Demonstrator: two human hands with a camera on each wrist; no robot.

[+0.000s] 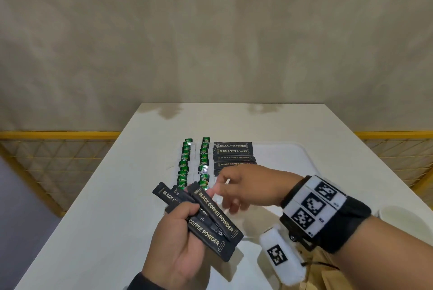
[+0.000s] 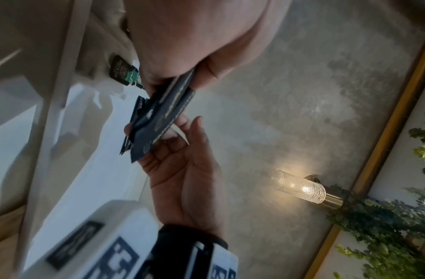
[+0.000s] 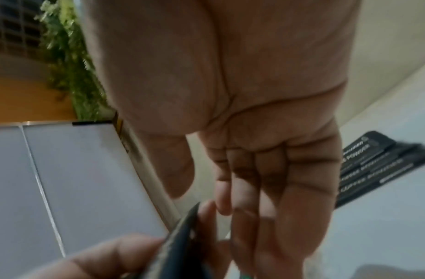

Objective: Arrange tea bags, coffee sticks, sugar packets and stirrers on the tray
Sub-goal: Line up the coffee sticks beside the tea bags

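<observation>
My left hand (image 1: 178, 243) grips a fan of several black coffee sticks (image 1: 215, 214), held above the table's near side. My right hand (image 1: 220, 193) reaches across from the right, and its thumb and fingers pinch the top end of the front stick (image 2: 163, 117). Two columns of green tea bags (image 1: 194, 161) lie on the left part of the white tray (image 1: 281, 156). Beside them on the tray sits a column of coffee sticks (image 1: 233, 151), partly hidden behind my right hand. That column also shows in the right wrist view (image 3: 374, 164). No sugar packets or stirrers show.
The white table (image 1: 105, 196) runs back to a beige wall. A white bowl (image 1: 403, 219) stands at the right edge. Yellow lattice railings (image 1: 58, 149) flank the table. The tray's right half is bare.
</observation>
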